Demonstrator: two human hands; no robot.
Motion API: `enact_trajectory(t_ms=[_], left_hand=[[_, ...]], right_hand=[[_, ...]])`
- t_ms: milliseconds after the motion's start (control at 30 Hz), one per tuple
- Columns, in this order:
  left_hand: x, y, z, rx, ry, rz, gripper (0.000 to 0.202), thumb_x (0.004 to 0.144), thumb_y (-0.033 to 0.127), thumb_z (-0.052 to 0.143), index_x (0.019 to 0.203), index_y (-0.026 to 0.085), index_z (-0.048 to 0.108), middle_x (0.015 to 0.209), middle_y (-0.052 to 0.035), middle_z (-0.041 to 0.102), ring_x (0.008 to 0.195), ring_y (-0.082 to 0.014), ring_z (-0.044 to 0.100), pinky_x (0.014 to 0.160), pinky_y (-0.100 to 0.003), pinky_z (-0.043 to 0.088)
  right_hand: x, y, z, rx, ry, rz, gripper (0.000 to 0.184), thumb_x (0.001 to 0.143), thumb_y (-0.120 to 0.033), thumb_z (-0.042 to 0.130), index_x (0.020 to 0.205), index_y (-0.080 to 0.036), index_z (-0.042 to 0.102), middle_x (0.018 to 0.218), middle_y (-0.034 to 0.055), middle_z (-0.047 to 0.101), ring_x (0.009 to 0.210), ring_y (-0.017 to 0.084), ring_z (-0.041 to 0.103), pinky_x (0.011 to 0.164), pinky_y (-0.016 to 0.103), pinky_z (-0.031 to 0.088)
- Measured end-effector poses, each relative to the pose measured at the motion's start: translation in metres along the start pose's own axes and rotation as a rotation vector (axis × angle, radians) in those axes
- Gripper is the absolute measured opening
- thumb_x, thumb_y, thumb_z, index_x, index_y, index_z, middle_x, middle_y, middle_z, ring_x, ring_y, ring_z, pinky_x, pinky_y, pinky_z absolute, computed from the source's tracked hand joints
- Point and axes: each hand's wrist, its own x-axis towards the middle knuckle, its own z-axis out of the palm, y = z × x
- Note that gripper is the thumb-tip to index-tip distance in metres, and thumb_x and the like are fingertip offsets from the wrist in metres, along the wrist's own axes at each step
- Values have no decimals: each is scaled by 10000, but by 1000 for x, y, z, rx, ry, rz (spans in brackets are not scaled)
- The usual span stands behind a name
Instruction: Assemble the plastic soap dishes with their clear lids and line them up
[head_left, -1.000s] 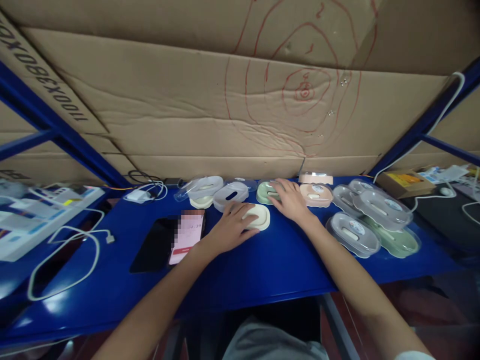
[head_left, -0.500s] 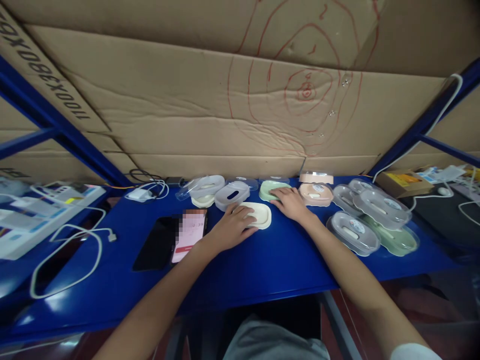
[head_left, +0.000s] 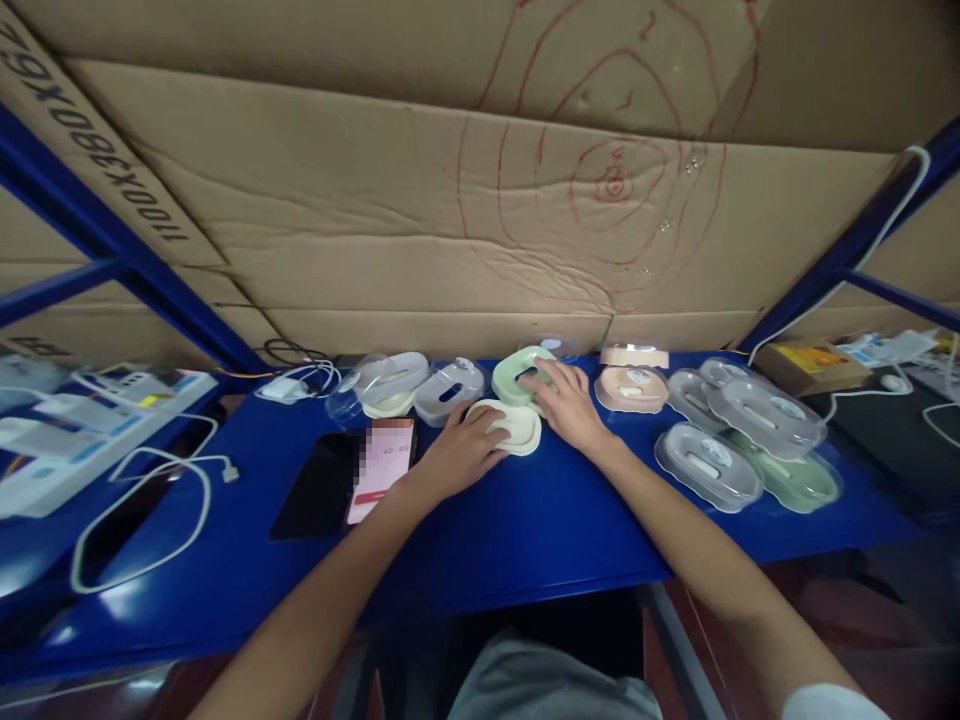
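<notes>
My left hand lies curled over a cream oval dish on the blue shelf, gripping its near left side. Just behind it, my right hand holds a pale green oval dish that is tilted up on its edge, fingers on its rim. The green dish leans over the back of the cream one. A clear grey lid sits immediately left of them.
More clear lids and a cream dish lie at the left; pink dishes and several lidded dishes at the right. A phone on a dark pad rests left of my hands. White cables, boxes and cardboard backing surround.
My right hand has lifted the green dish from flat to tilted and drawn it left toward the cream dish. The left hand stays on the cream dish.
</notes>
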Motion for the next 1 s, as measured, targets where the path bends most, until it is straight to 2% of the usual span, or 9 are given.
enact_trajectory(t_ms=[200, 300, 400, 533, 667, 767, 867, 933, 1000], left_hand=[[0, -3, -3, 45, 43, -61, 149, 998, 224, 677, 1128, 224, 748, 1297, -133, 700, 1269, -342, 639, 1191, -600, 372], [0, -3, -4, 41, 50, -67, 150, 1000, 203, 654, 1114, 228, 747, 1266, -122, 704, 1234, -331, 654, 1175, -589, 390], [0, -2, -1, 15, 44, -52, 139, 1020, 223, 637, 1105, 215, 747, 1270, -121, 706, 1239, -319, 656, 1163, -571, 411], [0, 1, 4, -29, 28, -33, 154, 1024, 241, 644, 1137, 218, 746, 1283, -118, 710, 1272, -311, 647, 1164, -568, 415], [0, 0, 8, -60, 24, -37, 163, 1019, 251, 651, 1147, 226, 749, 1281, -115, 714, 1277, -315, 649, 1164, -582, 413], [0, -1, 7, -75, 21, -38, 151, 1029, 250, 636, 1124, 228, 751, 1277, -113, 716, 1273, -311, 655, 1173, -583, 402], [0, -1, 6, -82, 15, -38, 165, 1040, 252, 612, 1133, 234, 748, 1288, -114, 711, 1270, -307, 657, 1177, -579, 400], [0, -1, 6, -82, 10, -38, 172, 1042, 253, 604, 1138, 232, 746, 1289, -118, 709, 1272, -309, 656, 1176, -581, 401], [0, -2, 7, -83, 5, -38, 174, 1044, 253, 601, 1141, 231, 744, 1293, -118, 707, 1276, -309, 655, 1179, -582, 397]], right_hand=[[6, 34, -22, -96, -13, 266, 430, 1096, -262, 430, 1471, -206, 631, 1581, 174, 561, 1446, 331, 499, 1195, 525, 361], [-2, 54, -37, -141, -108, 397, 413, 1074, -269, 436, 1406, -182, 666, 1451, 192, 653, 1341, 359, 583, 1151, 554, 402], [-17, 65, -43, -178, -240, 497, 456, 1016, -304, 551, 1450, -187, 631, 1491, 199, 632, 1365, 409, 570, 1141, 616, 413], [-31, 66, -45, -171, -392, 477, 670, 952, -360, 663, 1590, -232, 501, 1665, 195, 469, 1510, 439, 439, 1183, 649, 379], [-33, 69, -51, -101, -497, 395, 910, 858, -351, 786, 1672, -377, 379, 1769, 88, 339, 1604, 374, 345, 1253, 557, 340], [-35, 79, -58, -88, -522, 432, 1044, 790, -307, 829, 1699, -386, 323, 1790, 106, 287, 1633, 418, 285, 1258, 640, 299], [-38, 86, -63, -78, -506, 456, 963, 806, -291, 815, 1675, -337, 402, 1746, 136, 381, 1597, 461, 343, 1239, 705, 287], [-39, 87, -67, -53, -485, 435, 846, 848, -393, 811, 1628, -337, 487, 1693, 116, 477, 1545, 461, 429, 1228, 694, 316], [-36, 85, -71, -21, -460, 399, 699, 918, -505, 753, 1571, -346, 562, 1611, 85, 585, 1483, 417, 522, 1220, 627, 369]])
